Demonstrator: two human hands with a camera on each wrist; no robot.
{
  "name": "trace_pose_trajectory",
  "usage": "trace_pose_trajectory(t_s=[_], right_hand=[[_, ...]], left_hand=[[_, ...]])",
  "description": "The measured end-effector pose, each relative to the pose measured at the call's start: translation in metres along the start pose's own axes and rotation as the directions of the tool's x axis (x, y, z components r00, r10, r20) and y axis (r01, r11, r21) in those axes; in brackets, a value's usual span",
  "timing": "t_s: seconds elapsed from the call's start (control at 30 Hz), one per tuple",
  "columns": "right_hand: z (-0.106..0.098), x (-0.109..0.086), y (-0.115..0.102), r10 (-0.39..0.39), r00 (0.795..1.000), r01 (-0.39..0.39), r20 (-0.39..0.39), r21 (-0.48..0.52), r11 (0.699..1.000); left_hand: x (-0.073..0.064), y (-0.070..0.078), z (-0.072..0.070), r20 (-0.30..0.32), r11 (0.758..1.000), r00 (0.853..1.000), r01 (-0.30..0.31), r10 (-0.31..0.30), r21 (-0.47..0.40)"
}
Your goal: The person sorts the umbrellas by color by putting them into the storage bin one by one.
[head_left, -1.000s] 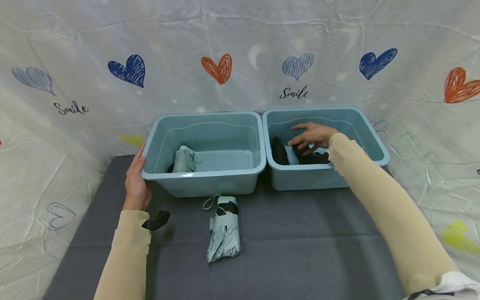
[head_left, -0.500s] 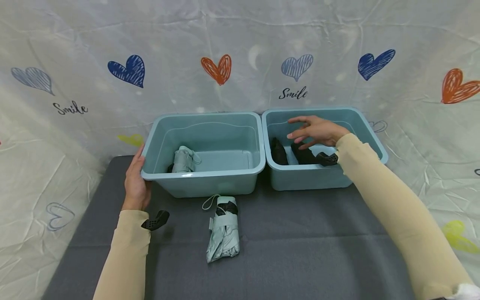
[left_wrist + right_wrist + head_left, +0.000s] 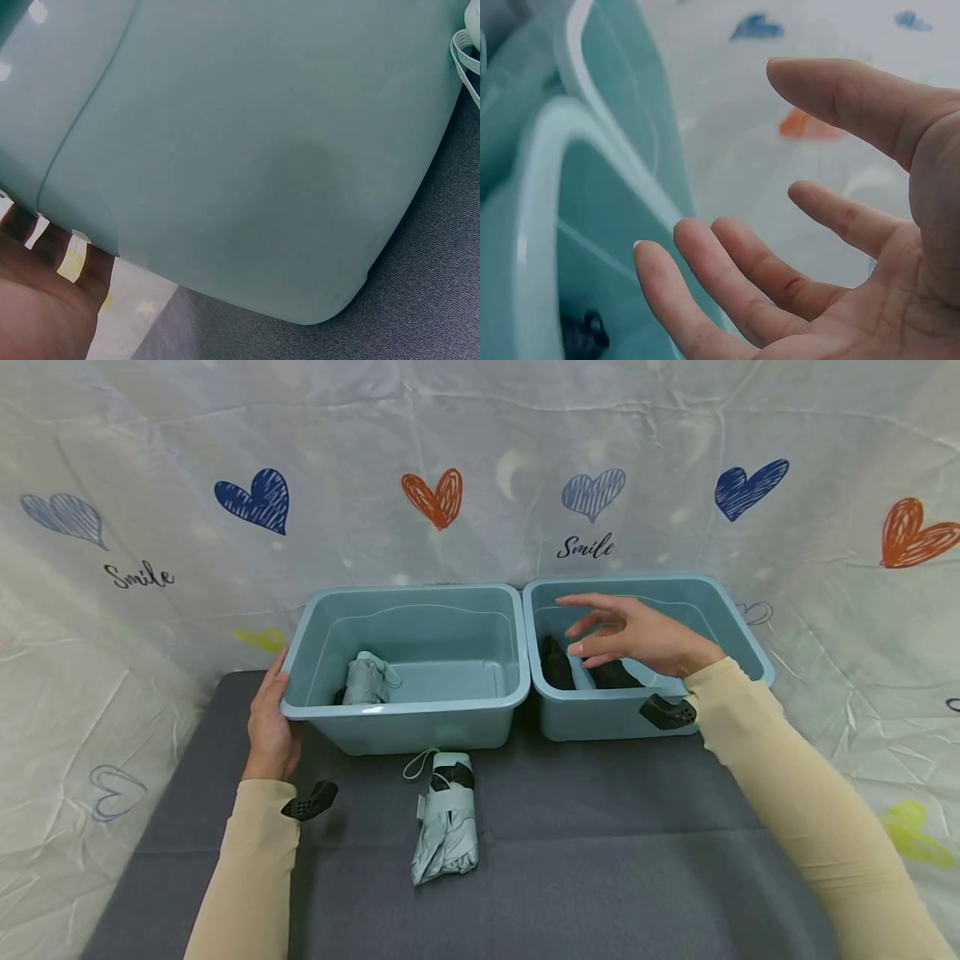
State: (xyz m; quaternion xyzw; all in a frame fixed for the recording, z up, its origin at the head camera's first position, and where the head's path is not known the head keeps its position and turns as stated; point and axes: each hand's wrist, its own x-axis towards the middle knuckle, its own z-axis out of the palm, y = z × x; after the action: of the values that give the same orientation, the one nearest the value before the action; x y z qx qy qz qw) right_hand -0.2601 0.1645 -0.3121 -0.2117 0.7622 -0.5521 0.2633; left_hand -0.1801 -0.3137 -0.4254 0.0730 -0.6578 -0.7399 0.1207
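Note:
My left hand [image 3: 272, 731] lies against the outer left side of the left blue-green bin [image 3: 420, 727], its fingers extended along the wall. Over the right bin [image 3: 585, 718] hovers my right hand [image 3: 637, 635], fingers spread and holding nothing. Beneath it in that bin are a long black bundle [image 3: 557, 664] and a second black thing [image 3: 611, 675], partly covered by the hand. Inside the left bin, a pale green folded umbrella [image 3: 367, 681] sits at the left, with something dark beside it. Another pale green folded umbrella [image 3: 448, 827] with a wrist loop lies on the table.
Both bins stand side by side at the back of the grey-covered table [image 3: 600, 877]. Right behind them hangs a whitish cloth [image 3: 495, 410] printed with hearts. Black wrist-worn pieces [image 3: 310, 802] stick out from both wrists.
My right hand has risen out of the right bin, away from the black things, and turned with its fingers spread. The left hand has stayed in place on the left bin.

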Motion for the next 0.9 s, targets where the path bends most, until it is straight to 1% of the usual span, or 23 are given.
trace_pose_trajectory(t_s=[0.13, 0.27, 0.4, 0.53, 0.73, 0.9], right_hand=[[0.017, -0.011, -0.002, -0.065, 0.998, 0.065, 0.021, 0.006, 0.998], [0.037, -0.02, 0.002, -0.095, 0.995, 0.095, 0.04, 0.001, 0.995], [0.058, -0.026, 0.011, -0.122, 0.991, 0.123, 0.054, -0.012, 0.992], [0.079, -0.028, 0.025, -0.148, 0.986, 0.147, 0.074, 0.014, 0.989], [0.111, -0.021, 0.056, -0.141, 0.984, 0.131, 0.107, 0.097, 0.987], [0.141, -0.011, 0.085, -0.09, 0.988, 0.077, 0.123, 0.11, 0.991]], left_hand=[[0.001, 0.0, 0.001, 0.003, 1.0, 1.0, -0.011, 0.011, -0.001], [0.001, 0.0, 0.001, 0.009, 1.0, 1.0, -0.017, 0.018, -0.002], [0.002, 0.0, 0.001, 0.013, 1.0, 1.0, -0.016, 0.016, -0.006], [0.002, -0.001, 0.001, 0.011, 1.0, 1.0, -0.015, 0.015, -0.006], [0.001, -0.001, 0.001, 0.001, 1.0, 1.0, -0.008, 0.008, -0.007], [0.001, -0.001, 0.0, 0.004, 1.0, 1.0, -0.012, 0.012, -0.005]])
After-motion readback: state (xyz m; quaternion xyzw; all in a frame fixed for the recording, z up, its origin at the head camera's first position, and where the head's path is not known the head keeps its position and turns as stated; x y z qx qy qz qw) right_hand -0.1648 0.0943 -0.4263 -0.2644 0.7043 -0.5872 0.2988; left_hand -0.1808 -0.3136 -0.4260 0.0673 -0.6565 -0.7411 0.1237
